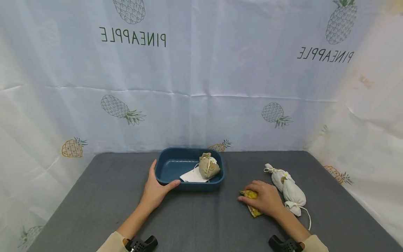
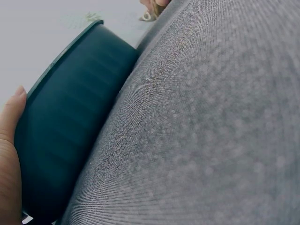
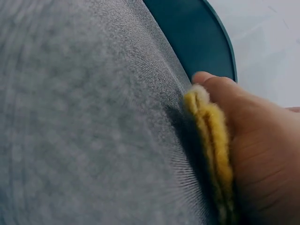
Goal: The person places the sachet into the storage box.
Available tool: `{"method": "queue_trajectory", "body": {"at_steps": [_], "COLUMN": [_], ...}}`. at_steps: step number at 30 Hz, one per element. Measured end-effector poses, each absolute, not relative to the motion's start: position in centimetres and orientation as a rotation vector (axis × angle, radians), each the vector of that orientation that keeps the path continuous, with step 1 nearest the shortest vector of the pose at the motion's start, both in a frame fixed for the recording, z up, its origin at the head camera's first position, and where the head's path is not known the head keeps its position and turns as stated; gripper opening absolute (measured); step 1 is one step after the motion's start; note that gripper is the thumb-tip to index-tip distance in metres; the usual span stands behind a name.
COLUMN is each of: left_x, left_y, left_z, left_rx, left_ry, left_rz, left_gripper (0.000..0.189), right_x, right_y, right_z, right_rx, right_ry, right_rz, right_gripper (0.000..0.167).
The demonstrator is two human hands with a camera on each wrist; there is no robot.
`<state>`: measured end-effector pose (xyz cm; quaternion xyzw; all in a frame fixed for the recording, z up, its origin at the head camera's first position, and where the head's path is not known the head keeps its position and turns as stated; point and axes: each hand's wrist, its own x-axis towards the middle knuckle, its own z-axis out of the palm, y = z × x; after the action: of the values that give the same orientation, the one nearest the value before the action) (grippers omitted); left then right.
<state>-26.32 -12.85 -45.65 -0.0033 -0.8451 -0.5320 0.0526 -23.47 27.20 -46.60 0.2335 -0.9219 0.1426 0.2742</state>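
My left hand (image 1: 155, 190) holds the near left corner of a blue rectangular bin (image 1: 196, 186), its thumb along the front rim and its fingers at the left side. Inside the bin, a tan tied sachet (image 1: 208, 167) with a white flower rests at the right, beside a flat white card (image 1: 193, 175). To the right of the bin, my right hand (image 1: 264, 197) grips a small yellow cloth piece (image 1: 254, 211) at the table. In the right wrist view the yellow cloth (image 3: 215, 150) looks fuzzy and layered; my palm hides part of it.
Two white tied sachets (image 1: 294, 194) lie right of my right hand, one trailing a loose cord. A grey cloth covers the table (image 1: 201, 224). A white curtain (image 1: 201, 70) printed with pineapples hangs behind the bin and along the sides.
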Motion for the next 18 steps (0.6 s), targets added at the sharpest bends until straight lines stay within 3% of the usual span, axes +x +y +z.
{"method": "queue_trajectory", "body": {"at_steps": [18], "left_x": [-26.1], "left_y": [-12.8], "left_z": [-46.0], "left_rx": [-0.043], "left_ry": [-2.513], "left_rz": [-1.634], "left_gripper": [0.120], "right_x": [-24.3], "right_y": [25.2], "right_z": [-42.0], "right_rx": [0.822], "right_ry": [-2.366], "right_rz": [0.701], "right_gripper": [0.022]}}
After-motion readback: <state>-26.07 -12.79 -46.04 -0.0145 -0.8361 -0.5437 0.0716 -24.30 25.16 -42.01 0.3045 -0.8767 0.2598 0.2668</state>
